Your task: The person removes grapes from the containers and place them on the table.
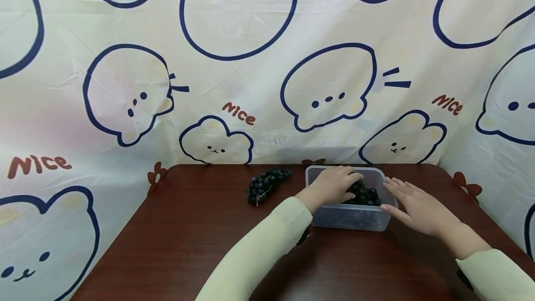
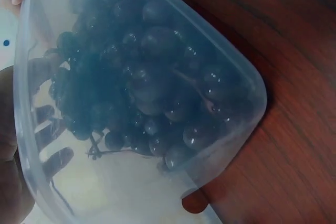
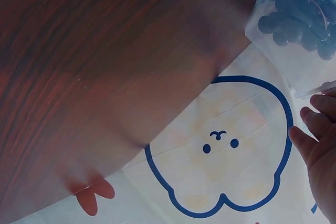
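A translucent plastic container (image 1: 351, 218) stands on the table with dark grapes (image 1: 365, 195) in it. My left hand (image 1: 334, 184) reaches over its near left rim, fingers spread over and beside the grapes. Through the container wall, the left wrist view shows those fingers next to the grapes (image 2: 152, 77), not wrapped round them. Straight fingers of my right hand (image 1: 422, 206) lie at the container's right rim. The right wrist view has part of that hand (image 3: 320, 145) beside the container (image 3: 268, 40). Some left fingertips are hidden in the head view.
Another bunch of dark grapes (image 1: 265, 186) lies on the table left of the container. The brown wooden table (image 1: 188, 236) ends at the back against a cartoon-printed cloth (image 1: 267, 78), which also hangs along both sides.
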Demonstrator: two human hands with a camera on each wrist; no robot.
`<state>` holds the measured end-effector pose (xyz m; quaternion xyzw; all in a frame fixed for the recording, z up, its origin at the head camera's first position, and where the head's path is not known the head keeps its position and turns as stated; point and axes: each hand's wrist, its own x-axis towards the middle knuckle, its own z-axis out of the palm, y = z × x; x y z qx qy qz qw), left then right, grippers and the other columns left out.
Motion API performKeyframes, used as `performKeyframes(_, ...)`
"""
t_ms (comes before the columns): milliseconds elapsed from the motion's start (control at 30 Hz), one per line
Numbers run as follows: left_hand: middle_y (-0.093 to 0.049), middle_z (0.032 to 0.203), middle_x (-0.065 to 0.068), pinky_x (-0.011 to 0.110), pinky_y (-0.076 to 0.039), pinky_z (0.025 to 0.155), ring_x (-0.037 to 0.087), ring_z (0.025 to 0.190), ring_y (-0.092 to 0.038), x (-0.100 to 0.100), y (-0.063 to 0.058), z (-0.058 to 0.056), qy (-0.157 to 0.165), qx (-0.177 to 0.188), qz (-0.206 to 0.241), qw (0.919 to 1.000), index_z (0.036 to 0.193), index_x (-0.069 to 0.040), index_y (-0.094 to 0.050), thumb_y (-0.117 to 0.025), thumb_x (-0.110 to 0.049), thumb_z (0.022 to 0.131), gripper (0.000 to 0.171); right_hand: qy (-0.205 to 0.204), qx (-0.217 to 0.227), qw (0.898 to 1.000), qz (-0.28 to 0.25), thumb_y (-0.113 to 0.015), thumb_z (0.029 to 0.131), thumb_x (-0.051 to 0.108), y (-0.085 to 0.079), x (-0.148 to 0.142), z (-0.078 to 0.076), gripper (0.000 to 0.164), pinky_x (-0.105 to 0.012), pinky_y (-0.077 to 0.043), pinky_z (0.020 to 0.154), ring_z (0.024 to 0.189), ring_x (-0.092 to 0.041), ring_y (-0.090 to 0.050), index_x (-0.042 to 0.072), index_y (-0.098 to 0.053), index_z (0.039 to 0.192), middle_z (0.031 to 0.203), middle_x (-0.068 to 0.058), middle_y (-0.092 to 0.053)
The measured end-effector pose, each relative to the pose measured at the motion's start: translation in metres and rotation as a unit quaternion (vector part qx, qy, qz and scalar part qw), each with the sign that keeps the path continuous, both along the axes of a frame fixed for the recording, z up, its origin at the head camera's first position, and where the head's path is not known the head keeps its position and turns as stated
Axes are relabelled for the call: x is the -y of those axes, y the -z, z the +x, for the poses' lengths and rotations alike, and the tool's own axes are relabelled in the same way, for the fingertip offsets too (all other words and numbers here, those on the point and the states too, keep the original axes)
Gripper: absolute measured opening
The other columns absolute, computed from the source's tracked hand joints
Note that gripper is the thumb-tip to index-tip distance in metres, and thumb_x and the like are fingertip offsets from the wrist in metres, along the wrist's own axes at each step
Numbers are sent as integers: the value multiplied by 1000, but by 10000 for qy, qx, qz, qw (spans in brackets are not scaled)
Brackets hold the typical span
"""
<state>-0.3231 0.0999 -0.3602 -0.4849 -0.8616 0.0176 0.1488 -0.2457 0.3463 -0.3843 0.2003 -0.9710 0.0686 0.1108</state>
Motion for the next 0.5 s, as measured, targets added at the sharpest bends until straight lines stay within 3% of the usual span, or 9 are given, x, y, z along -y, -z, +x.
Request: performKeyframes(500,-50,139,-7,22,-40,99,8,123,-49,-25,0,-5,-552,507,-467,9961,147,-24,-44,-68,-41,90,65,-5,-26,10000,-40,-58,93,53,1,-1,0,75,-64,-32,101,132,-47,-36,-4,-48,140,144,-29,-40)
